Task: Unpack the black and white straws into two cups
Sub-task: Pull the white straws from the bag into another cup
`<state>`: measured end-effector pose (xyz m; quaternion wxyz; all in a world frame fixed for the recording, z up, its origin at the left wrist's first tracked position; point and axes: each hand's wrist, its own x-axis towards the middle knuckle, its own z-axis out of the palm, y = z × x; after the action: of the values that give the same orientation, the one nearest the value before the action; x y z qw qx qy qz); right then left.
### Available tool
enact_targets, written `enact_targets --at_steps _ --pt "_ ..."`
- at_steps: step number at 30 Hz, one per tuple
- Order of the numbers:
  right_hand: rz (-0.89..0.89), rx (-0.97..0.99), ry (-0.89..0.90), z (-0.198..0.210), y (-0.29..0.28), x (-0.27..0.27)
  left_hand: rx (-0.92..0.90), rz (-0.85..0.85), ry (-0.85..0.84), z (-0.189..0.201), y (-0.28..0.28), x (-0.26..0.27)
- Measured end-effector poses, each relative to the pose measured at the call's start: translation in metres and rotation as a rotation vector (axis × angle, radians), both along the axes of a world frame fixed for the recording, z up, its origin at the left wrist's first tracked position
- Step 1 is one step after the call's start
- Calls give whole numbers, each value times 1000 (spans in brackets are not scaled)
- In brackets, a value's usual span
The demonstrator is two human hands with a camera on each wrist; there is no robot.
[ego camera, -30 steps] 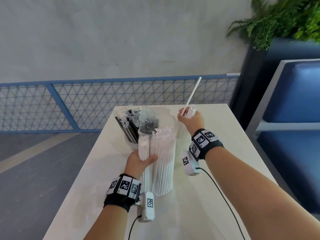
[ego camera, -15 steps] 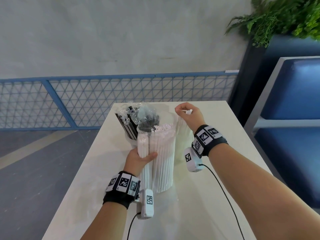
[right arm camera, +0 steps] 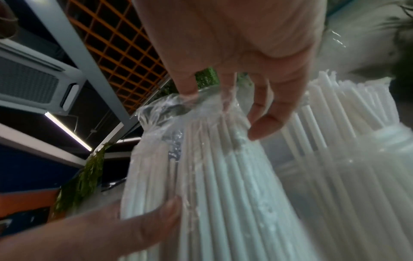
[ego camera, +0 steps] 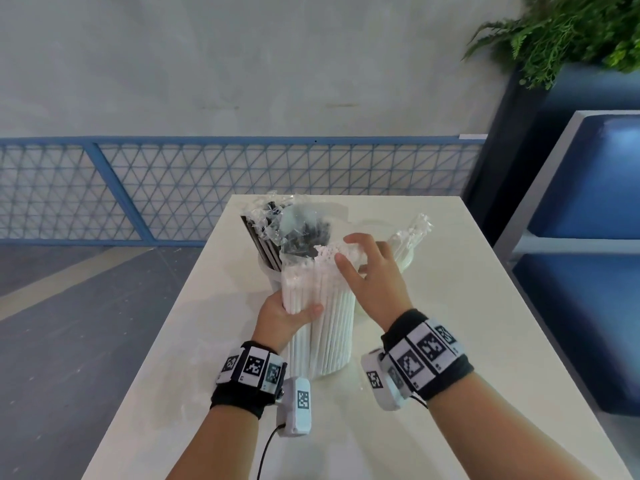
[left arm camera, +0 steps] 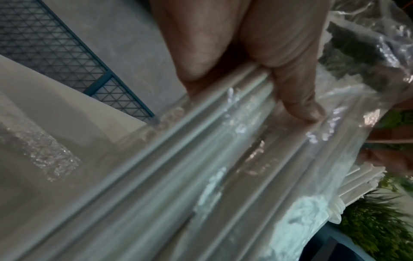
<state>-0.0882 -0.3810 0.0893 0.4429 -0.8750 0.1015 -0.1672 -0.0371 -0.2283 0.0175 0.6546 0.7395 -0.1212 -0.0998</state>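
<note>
A clear plastic pack of white straws (ego camera: 322, 327) stands upright on the white table (ego camera: 460, 323). My left hand (ego camera: 294, 311) grips its left side, thumb across the front (left arm camera: 299, 109). My right hand (ego camera: 346, 251) is at the torn top of the pack, its fingers spread over the straw tips (right arm camera: 225, 134), holding nothing I can see. Behind the pack on the left, black straws (ego camera: 258, 237) stand in a cup (ego camera: 269, 276) with loose wrap over them. To the back right, a second cup (ego camera: 407, 263) holds white straws (ego camera: 414, 233).
A blue mesh fence (ego camera: 173, 188) runs behind the table. A blue bench seat (ego camera: 588, 271) and a planter with green ferns (ego camera: 571, 32) are on the right. Cables hang from both wrist cameras over the near table.
My right hand lowered a single white straw into the back right cup, let it go, then came back left to the top of the pack. My left hand kept its grip on the pack.
</note>
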Motion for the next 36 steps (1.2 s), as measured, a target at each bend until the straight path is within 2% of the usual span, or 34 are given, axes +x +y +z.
enact_targets --at_steps 2,5,7,9,11,12,14,15,16,17,19,21,22,24,26,27,29,31,33,36 --pt "19 130 -26 -1 -1 1 0 -69 -8 0 2 1" --pt "68 391 28 -4 -2 2 29 -126 -20 3 3 5" --pt "94 452 78 -7 -4 2 26 -137 -8 4 1 5" --pt "92 336 134 -9 -6 2 15 -122 4 3 -1 4" --pt "44 -2 160 -10 -6 1 10 -103 16 2 -2 3" --pt "-11 -172 102 -10 -5 0 16 -94 14 1 -2 3" --pt "-112 -330 -222 -1 -1 -5 28 -84 11 0 -2 4" --pt "-102 -323 -380 4 2 -6 28 -83 10 0 -1 5" --pt "-50 -303 -455 10 3 -6 24 -83 6 0 -1 5" --pt "26 -283 -439 13 4 -6 21 -85 2 0 0 5" --pt "143 -281 -237 11 2 -1 11 -95 4 0 0 6" --pt "152 -267 -81 6 -2 2 -3 -110 13 -1 1 6" --pt "106 -240 -106 4 -3 1 -12 -110 15 -2 1 6" --pt "-25 -260 -338 2 -1 -4 -22 -90 12 -2 1 7" --pt "-14 -355 -517 0 6 -9 -18 -70 -1 -1 1 9" --pt "38 -404 -527 -2 8 -9 -24 -71 -1 0 1 9" --pt "102 -414 -421 -5 9 -6 -34 -93 4 0 0 9" --pt "99 -343 -304 -6 6 -2 -41 -122 6 -1 -1 8" --pt "89 -298 -245 -4 3 -1 -51 -143 20 -3 0 8" --pt "75 -336 -172 1 -3 -2 -71 -165 37 -4 1 8"
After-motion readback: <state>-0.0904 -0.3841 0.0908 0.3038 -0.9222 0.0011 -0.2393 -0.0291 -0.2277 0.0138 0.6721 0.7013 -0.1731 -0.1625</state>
